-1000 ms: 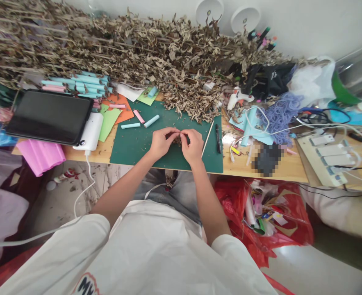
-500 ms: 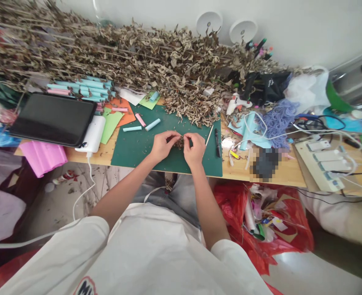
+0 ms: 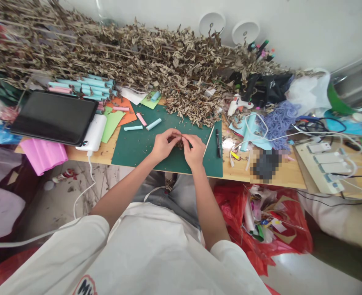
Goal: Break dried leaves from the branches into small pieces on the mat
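Note:
Over the green cutting mat (image 3: 131,151), my left hand (image 3: 164,144) and my right hand (image 3: 194,150) meet at the fingertips. Both are closed in a pinch on dried leaves (image 3: 180,144), a small brown crumbled clump mostly hidden by the fingers. Behind my hands a heap of loose dried leaves (image 3: 196,108) spills onto the mat's back edge. Left of my left hand lie two blue paper rolls (image 3: 154,124) and a pink paper roll (image 3: 141,119). A thin pale stick (image 3: 210,137) and a black pen (image 3: 218,143) lie right of my right hand.
Dried leafy stalks (image 3: 122,53) fill the back of the table. At left are a black tablet (image 3: 56,116), a white power bank (image 3: 94,133) and stacked blue rolls (image 3: 91,87). A glue gun (image 3: 239,104), purple yarn (image 3: 277,123) and a power strip (image 3: 319,168) sit at right.
My fingertips have drawn together, with the right hand's moving slightly left over the clump, which now shows less. The view has shifted very slightly.

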Available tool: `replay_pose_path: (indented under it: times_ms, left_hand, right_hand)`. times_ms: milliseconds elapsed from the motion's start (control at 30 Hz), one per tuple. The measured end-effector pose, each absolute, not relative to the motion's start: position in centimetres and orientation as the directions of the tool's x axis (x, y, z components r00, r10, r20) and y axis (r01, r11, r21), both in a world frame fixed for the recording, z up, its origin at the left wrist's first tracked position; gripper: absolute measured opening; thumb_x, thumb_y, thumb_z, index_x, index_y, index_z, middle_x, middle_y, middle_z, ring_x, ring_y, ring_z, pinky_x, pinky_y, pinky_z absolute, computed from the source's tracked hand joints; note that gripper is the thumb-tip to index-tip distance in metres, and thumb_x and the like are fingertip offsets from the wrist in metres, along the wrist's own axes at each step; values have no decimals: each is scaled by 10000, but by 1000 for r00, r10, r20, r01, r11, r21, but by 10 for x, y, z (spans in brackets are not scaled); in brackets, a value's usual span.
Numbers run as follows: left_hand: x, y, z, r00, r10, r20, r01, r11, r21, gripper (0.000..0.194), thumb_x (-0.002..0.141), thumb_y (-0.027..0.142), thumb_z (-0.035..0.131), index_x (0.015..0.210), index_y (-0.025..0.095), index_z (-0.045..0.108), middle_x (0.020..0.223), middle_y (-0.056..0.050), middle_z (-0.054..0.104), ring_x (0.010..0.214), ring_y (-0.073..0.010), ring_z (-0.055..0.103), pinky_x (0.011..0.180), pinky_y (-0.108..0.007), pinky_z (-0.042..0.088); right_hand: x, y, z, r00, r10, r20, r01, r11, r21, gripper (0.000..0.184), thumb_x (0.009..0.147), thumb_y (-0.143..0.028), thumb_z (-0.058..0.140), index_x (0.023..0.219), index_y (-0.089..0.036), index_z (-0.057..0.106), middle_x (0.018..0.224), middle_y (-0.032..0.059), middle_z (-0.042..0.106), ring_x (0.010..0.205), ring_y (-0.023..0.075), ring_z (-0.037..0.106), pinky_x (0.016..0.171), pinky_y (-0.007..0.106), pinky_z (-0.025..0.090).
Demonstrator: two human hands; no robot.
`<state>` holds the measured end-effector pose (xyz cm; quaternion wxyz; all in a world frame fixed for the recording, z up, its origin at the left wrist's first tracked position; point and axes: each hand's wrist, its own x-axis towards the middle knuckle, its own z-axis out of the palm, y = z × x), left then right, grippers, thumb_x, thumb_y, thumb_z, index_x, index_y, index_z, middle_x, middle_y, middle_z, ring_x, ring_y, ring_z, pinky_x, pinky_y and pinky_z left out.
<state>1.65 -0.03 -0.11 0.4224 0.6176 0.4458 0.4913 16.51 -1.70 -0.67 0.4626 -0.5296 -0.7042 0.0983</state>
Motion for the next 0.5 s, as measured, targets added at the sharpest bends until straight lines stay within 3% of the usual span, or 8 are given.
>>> replay_pose_path:
  times_ms: [333,500]
  left_hand:
    - [18,-3,-2,122,973,197,127,-212,969,176,856,316,664,932,168,724,835,-37,746,716,-145,687,700,-254,555]
    - [16,-2,4,108,945,310,203,-326,923,153,860,292,668,903,177,759,877,-62,753,790,-168,691,760,-289,553]
  right_hand:
    - [166,-16,-8,3,839,544,638,417,-647,221,972,-300,492,893,-214,680,864,59,710,831,187,650,791,329,521]
    - [166,-16,-9,-2,828,561,660,423,-621,211,972,-282,472,891,-216,656,857,65,690,836,199,630,795,347,505]
